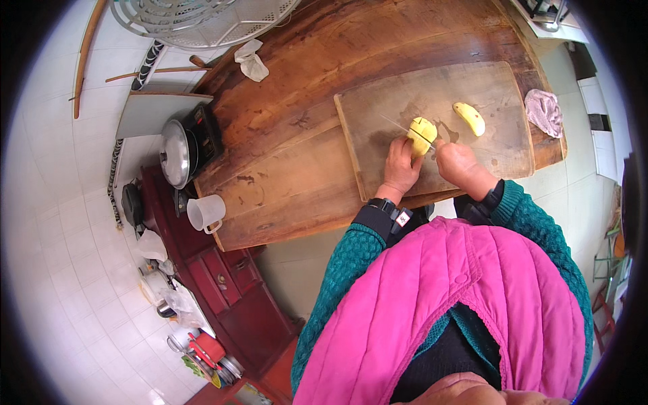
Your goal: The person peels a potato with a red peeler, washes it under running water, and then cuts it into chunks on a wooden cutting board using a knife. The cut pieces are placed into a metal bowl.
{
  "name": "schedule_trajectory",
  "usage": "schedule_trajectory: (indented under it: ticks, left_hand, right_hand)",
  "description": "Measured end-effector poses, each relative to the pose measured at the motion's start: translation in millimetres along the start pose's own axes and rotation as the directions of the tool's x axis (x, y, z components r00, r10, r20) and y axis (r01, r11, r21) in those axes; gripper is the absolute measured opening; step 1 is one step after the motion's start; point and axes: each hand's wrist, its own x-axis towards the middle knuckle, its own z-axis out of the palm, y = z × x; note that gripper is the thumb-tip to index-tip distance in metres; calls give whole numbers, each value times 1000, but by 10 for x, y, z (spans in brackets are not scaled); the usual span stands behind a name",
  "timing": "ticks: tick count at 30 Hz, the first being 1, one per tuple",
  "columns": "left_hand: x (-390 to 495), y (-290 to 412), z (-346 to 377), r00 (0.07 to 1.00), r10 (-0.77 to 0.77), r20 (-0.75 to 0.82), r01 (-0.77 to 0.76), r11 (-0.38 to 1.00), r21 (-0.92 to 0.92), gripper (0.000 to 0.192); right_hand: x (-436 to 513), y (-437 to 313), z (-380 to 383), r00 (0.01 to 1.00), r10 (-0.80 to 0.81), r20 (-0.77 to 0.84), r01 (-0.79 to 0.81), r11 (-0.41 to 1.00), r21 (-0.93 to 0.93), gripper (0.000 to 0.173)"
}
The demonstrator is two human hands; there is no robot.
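My left hand (401,167) steadies a peeled yellow vegetable (422,132), apparently a potato, on a large wooden cutting board (374,167). Cuts show across its top, and a dark gap runs through it. In my right hand (459,163) is a knife, its handle hidden by the fingers. The thin knife blade (395,123) lies across the potato, partly hidden by it, with the tip sticking out to the upper left. A second peeled yellow piece (471,119), long and curved with a brown end, rests apart on the board to the right.
The board lies on a wooden table (283,136). A pinkish cloth (543,112) is at its right end. Leftward stand a plastic jug (206,211) and a lidded pot (175,154) on a black cooker (206,135). A metal basket (202,25) and a red cabinet (253,324) flank the table.
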Motion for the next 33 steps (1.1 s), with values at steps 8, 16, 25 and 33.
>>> schedule_trajectory:
  ticks: [8, 16, 25, 33]
  left_hand:
    - [-13, -32, 37, 1000, 16, 18, -16, 999, 51, 38]
    - [-26, -39, 25, 1000, 15, -3, -15, 1000, 16, 41]
    - [-98, -27, -46, 1000, -20, 7, 20, 1000, -16, 47]
    - [-232, -68, -50, 999, -50, -13, 50, 998, -24, 47]
  right_hand:
    - [-193, -44, 45, 999, 24, 42, -23, 1000, -7, 15]
    - [-35, 3, 155, 997, 48, 61, -49, 999, 21, 14]
    - [189, 25, 293, 999, 25, -27, -23, 997, 71, 13]
    - [-143, -57, 176, 1000, -1, -13, 1, 999, 32, 12]
